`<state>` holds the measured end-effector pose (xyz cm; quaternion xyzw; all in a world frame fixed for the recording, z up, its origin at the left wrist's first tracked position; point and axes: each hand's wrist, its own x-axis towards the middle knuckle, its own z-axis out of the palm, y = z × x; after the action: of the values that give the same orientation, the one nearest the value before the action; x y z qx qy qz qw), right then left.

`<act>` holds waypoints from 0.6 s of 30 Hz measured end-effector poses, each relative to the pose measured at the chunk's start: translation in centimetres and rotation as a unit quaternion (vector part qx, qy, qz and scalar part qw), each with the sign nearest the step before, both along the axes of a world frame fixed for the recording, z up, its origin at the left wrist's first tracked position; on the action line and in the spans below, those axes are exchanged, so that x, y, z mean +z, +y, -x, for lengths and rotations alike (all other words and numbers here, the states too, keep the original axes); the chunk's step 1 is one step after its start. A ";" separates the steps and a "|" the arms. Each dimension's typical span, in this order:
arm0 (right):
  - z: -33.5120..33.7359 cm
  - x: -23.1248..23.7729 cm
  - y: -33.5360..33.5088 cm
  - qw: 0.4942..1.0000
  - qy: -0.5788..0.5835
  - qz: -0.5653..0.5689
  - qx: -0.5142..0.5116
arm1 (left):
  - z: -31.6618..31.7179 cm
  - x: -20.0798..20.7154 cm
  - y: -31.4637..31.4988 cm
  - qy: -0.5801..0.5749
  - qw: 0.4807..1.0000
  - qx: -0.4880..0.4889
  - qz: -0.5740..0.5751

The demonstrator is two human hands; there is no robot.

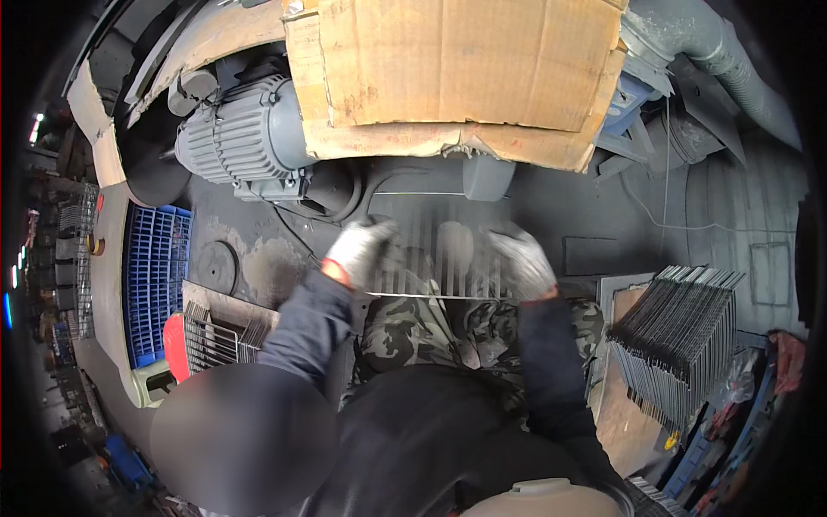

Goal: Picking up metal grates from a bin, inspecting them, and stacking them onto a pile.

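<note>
My left hand [360, 250], in a white glove with a red cuff edge, is closed at the left side of a metal wire rack [444, 296]. On the rack's right side my right hand [524, 261], gloved in white too, grips the frame; its fingertips are smeared by motion. The rack lies level above my lap in camouflage trousers [401, 334]. Its parallel bars are blurred, while the near rod shows sharply. Beyond its far edge a grey block [488, 177] hangs under a cardboard cover [457, 65].
A grey electric motor [237, 138] stands at the far left. Several more racks [220, 340] lean near a blue plastic crate [158, 280]. At right, a tall stack of racks [676, 332] rests on a board. A flexible duct [741, 65] runs along the back right.
</note>
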<state>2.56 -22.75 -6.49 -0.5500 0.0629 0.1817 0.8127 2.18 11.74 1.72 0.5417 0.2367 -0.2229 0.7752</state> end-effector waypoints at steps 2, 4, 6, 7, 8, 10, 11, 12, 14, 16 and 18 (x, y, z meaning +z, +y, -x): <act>-0.9 -2.1 0.1 0.995 0.044 -0.080 0.028 | -0.9 0.1 2.7 0.047 0.996 -0.010 0.071; -0.6 0.2 -0.1 0.991 -0.050 0.090 0.081 | -1.4 0.5 2.0 0.070 0.990 -0.023 0.117; 0.0 10.8 -0.3 0.973 0.083 0.214 0.032 | -2.2 0.8 -1.8 0.026 0.993 -0.091 0.068; 1.4 8.5 -4.4 0.973 0.018 0.229 -0.037 | -2.8 2.2 -5.3 0.027 0.988 -0.128 0.088; 1.8 11.4 -6.7 0.990 0.101 0.093 -0.027 | -3.0 3.2 -7.7 0.031 0.983 -0.151 0.102; 3.3 13.1 -7.6 0.984 0.046 0.116 -0.125 | -3.7 4.4 -10.8 -0.022 0.976 -0.215 0.023; 3.2 12.3 -8.0 0.977 -0.033 0.190 -0.092 | -3.6 4.3 -10.5 -0.022 0.976 -0.215 0.020; 3.1 11.7 -8.1 0.957 -0.113 0.260 -0.057 | -3.4 3.9 -9.9 0.003 0.984 -0.171 0.049; 0.5 11.8 -5.5 0.985 0.105 0.137 0.021 | -2.0 2.9 -7.1 0.028 0.988 -0.095 0.115; -1.6 6.8 -2.6 0.785 -0.433 0.429 0.112 | -1.1 1.0 -2.4 0.010 0.998 -0.063 0.031; -2.1 8.7 5.9 0.989 0.012 0.106 0.103 | 0.3 -1.7 5.1 0.034 0.998 -0.017 0.058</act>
<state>4.62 -16.82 2.20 -0.6346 0.0344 0.2631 0.7259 1.91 16.81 0.03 0.4916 0.2400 -0.2677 0.7931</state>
